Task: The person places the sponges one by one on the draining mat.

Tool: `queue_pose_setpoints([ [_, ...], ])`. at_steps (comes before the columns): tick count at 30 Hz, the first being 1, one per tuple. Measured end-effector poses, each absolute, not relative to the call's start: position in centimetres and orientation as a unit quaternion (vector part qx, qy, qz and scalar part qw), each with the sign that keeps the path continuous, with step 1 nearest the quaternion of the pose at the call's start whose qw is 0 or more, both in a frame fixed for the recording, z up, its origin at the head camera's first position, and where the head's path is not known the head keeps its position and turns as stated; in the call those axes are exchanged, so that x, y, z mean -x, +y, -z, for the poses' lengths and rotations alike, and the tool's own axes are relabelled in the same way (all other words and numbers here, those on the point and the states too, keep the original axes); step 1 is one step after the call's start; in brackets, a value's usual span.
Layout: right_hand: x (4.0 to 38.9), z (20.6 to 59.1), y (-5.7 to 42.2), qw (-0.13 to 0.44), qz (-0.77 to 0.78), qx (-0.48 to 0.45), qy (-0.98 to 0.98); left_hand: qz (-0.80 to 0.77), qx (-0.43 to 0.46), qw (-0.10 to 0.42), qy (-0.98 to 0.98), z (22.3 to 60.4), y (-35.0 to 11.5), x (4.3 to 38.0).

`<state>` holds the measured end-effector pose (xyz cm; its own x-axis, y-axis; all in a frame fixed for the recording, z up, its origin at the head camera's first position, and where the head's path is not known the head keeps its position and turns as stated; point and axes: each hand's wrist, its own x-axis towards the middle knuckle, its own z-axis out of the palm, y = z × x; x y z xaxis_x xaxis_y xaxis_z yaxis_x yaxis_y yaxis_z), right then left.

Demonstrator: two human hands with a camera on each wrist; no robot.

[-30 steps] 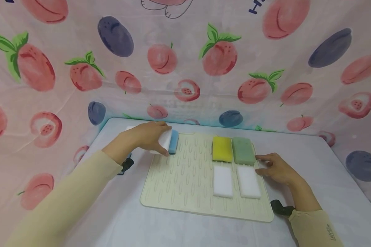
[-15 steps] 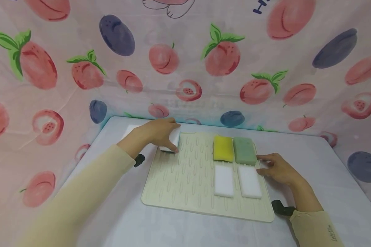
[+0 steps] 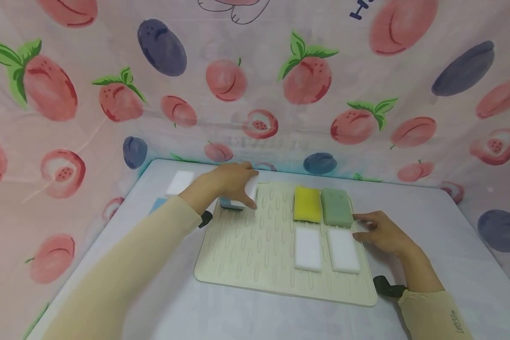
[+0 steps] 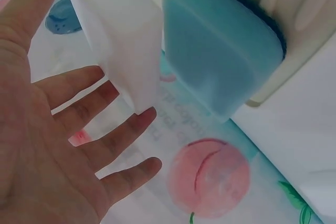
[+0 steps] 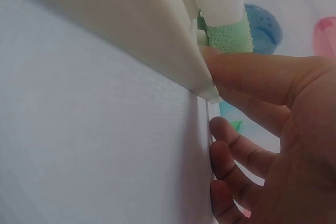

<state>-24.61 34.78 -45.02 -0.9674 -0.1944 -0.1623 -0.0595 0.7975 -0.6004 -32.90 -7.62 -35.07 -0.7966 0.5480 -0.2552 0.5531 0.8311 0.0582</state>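
My left hand [image 3: 235,183] pinches a white sponge [image 4: 123,30] between thumb and fingers, over the back left of a cream ridged mat [image 3: 255,255]. Beside it a blue sponge [image 4: 215,51] with a dark scouring layer stands on the mat, mostly hidden by the hand in the head view. My right hand [image 3: 380,231] touches the mat's right edge with thumb and index finger. Its other fingers rest low on the table, loosely bent. Near it on the mat lie a green sponge [image 3: 337,208], a yellow sponge [image 3: 307,204] and two white sponges, one left [image 3: 308,249] and one right [image 3: 343,250].
Left of the mat, another white sponge [image 3: 180,182] lies on the white-covered table [image 3: 174,293], with a blue piece [image 3: 158,204] partly behind my left sleeve. A fruit-printed cloth [image 3: 263,94] hangs behind the table.
My left hand has moved right with the white sponge, past the blue sponge. The white sponge and blue piece on the table at left have come into sight. My right hand stays put.
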Motion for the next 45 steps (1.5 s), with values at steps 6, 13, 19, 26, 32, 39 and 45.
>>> queue_pose_setpoints([
  [6,24.4,45.1,34.7,0.112,0.31,0.056,0.942,0.012,-0.29,0.14,0.947,35.6,-6.7,33.2],
  [13,24.2,45.1,34.6,0.104,0.313,0.064,0.942,0.009,-0.284,0.138,0.949,36.4,-5.7,33.5],
  [19,24.2,45.2,34.6,0.102,0.315,0.063,0.942,0.012,-0.291,0.133,0.948,36.9,-5.0,33.6],
  [26,24.0,45.5,34.6,0.103,0.309,0.052,0.944,0.013,-0.289,0.137,0.947,37.7,-4.3,33.8],
  [32,23.9,45.5,34.6,0.097,0.309,0.056,0.944,0.02,-0.294,0.136,0.946,38.5,-3.8,34.0],
  [39,23.9,45.5,34.6,0.096,0.312,0.062,0.943,0.031,-0.291,0.146,0.945,39.1,-3.3,34.0],
  [45,23.9,45.5,34.5,0.095,0.313,0.064,0.943,0.034,-0.289,0.152,0.945,39.5,-3.0,34.0],
])
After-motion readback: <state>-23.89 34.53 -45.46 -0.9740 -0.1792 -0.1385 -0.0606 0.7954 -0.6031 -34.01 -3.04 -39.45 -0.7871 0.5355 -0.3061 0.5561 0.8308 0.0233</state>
